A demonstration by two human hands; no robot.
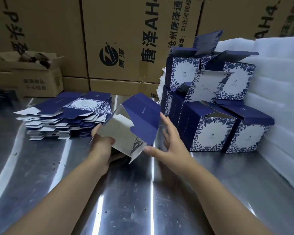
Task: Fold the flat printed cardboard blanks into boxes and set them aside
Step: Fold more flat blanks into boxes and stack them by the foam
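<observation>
We've got the half-formed box [134, 126] above the tabletop [143, 200], btwn the blank stack [66, 116] and the finished boxes [210, 102]. Left hand [102, 146] grasping its lower edge; right hand [170, 145] released, fingers spread beside it. Risk: one-handed hold, flaps collapse or crease.

- The left hand [103, 141] grips a half-formed blue box [134, 126] above the steel table [126, 200]
- The right hand [170, 145] is spread, fingers touching its blue side
- Flat blanks [66, 116] lie stacked at left
- Folded boxes [210, 107] are piled at right against white foam [282, 99]
</observation>
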